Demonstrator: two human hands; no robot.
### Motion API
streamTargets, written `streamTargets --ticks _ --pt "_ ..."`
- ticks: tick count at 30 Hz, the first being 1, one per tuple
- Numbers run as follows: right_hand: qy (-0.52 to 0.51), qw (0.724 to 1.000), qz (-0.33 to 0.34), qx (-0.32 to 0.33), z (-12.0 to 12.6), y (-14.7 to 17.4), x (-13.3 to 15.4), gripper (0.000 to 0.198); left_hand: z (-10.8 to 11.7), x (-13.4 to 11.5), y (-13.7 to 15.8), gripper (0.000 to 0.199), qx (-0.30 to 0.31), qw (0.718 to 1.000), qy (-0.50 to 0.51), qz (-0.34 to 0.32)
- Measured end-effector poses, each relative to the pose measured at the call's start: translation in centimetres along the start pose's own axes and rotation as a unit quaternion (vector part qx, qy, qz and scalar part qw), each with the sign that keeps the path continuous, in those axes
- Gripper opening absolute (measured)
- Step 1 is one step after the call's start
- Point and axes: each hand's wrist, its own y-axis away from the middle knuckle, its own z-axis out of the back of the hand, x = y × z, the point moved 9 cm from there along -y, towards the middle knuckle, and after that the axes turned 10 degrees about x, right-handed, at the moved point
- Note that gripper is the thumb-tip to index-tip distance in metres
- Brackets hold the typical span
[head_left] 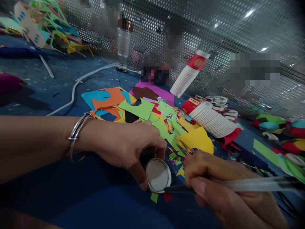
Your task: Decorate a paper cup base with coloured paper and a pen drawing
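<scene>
Open room here on the blue tabletop (95, 197), this side of the left forearm (47, 143), but past the left hand (131, 140) it's crowded: paper scraps (138, 109) sprawl wide, a lying cup stack (213, 119) and a tilted cup stack (187, 76) rise behind, and the perforated screen (147, 38) walls off the far side! Out left, a white cable (73, 90) runs low across the gap toward the bottle (123, 44), while the right hand (214, 168) and its slim tool (178, 189) bar the white cup (158, 176) from the right.
</scene>
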Motion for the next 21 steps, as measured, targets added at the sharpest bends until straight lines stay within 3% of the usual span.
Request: streamTargets --ticks 9,15,21 --pt "-0.092 0.996 0.005 -0.019 -1.6 -0.5 -1.6 0.025 -0.2 0.2 -0.2 0.039 -0.004 1.0 0.008 -0.016" --pt "-0.065 0.994 0.006 -0.084 -0.1 -0.2 -1.5 0.025 -0.1 0.3 -0.2 0.045 -0.009 1.0 0.016 -0.011" --pt "-0.039 0.995 0.0 -0.087 -0.3 -0.2 -1.0 0.025 0.0 0.2 -0.2 0.044 -0.011 1.0 0.001 -0.017"
